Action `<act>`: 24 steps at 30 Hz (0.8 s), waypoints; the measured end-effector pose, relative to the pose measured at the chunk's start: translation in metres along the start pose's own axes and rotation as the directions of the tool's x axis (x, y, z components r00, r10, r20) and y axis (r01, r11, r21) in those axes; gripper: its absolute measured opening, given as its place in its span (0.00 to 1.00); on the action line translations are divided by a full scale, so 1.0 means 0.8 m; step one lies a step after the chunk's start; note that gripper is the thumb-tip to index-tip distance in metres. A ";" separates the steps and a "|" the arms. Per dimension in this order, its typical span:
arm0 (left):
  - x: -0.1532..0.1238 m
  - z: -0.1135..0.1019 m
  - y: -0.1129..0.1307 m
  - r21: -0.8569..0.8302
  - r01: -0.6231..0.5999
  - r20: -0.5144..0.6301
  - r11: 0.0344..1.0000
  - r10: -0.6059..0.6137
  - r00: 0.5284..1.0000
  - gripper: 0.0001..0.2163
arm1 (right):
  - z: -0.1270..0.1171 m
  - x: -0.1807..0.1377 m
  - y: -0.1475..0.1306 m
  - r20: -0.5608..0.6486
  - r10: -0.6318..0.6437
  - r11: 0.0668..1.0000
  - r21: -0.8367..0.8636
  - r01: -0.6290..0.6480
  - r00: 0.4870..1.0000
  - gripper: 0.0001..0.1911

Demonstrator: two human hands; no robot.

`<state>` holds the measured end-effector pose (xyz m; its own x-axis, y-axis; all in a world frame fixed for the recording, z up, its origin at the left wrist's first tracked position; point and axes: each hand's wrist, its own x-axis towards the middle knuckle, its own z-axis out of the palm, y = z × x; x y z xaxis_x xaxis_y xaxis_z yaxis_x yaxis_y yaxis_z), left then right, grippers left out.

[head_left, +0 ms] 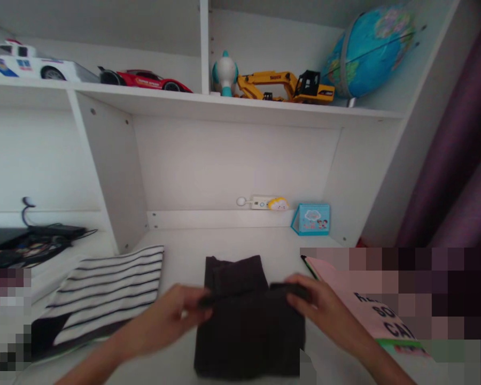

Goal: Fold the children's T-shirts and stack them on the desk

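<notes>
A dark grey folded garment (248, 331) lies on the white desk (184, 256) right in front of me. My left hand (176, 313) pinches the garment's left edge near a fold. My right hand (316, 302) grips the same fold at its right end, with a dark strip of cloth between the fingers. Both hands hold the fold slightly above the rest of the cloth, and the image is blurred there.
A black-and-white striped garment (108, 291) lies folded to the left, a pink printed item (369, 307) to the right. A small blue box (312, 219) and power strip (262, 202) sit by the back wall. Toy cars (144, 79), an excavator (284, 86) and a globe (369, 51) stand on the shelf above.
</notes>
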<state>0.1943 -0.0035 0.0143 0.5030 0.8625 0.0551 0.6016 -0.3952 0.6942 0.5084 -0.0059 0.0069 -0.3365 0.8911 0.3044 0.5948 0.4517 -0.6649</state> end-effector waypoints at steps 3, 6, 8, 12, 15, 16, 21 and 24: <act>0.100 -0.021 -0.029 -0.313 0.050 0.002 0.949 -0.052 0.999 0.15 | 0.017 0.103 0.042 -0.089 0.185 0.978 0.109 -0.175 0.979 0.08; 0.157 -0.006 -0.077 -0.357 0.246 0.010 0.901 -0.260 0.966 0.16 | 0.058 0.158 0.088 -0.054 0.296 0.952 0.101 -0.290 0.954 0.08; 0.166 0.014 -0.103 -0.333 0.270 -0.043 0.903 -0.301 0.953 0.16 | 0.084 0.164 0.112 -0.049 0.331 0.941 0.088 -0.326 0.942 0.06; 0.159 0.037 -0.131 -0.279 0.201 -0.194 0.939 -0.260 0.946 0.15 | 0.108 0.156 0.138 -0.137 0.316 0.949 0.065 -0.310 0.939 0.06; 0.161 0.037 -0.140 -0.213 0.188 -0.283 0.959 -0.245 0.927 0.12 | 0.111 0.156 0.144 -0.192 0.286 0.958 0.044 -0.283 0.939 0.09; 0.163 0.035 -0.142 -0.188 0.198 -0.306 0.962 -0.249 0.919 0.11 | 0.113 0.157 0.144 -0.205 0.282 0.959 0.034 -0.282 0.937 0.09; 0.166 0.042 -0.142 -0.053 0.303 -0.433 0.952 -0.295 0.852 0.07 | 0.125 0.158 0.148 -0.330 0.335 0.930 -0.032 -0.365 0.883 0.17; 0.160 0.053 -0.135 0.123 0.362 -0.553 0.924 -0.239 0.798 0.16 | 0.130 0.155 0.150 -0.379 0.350 0.918 -0.043 -0.394 0.857 0.16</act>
<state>0.2201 0.1365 -0.0842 -0.0853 0.9577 0.2748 0.8144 -0.0919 0.5729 0.4620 0.1541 -0.1059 0.1966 0.9377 0.2866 0.7102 0.0654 -0.7010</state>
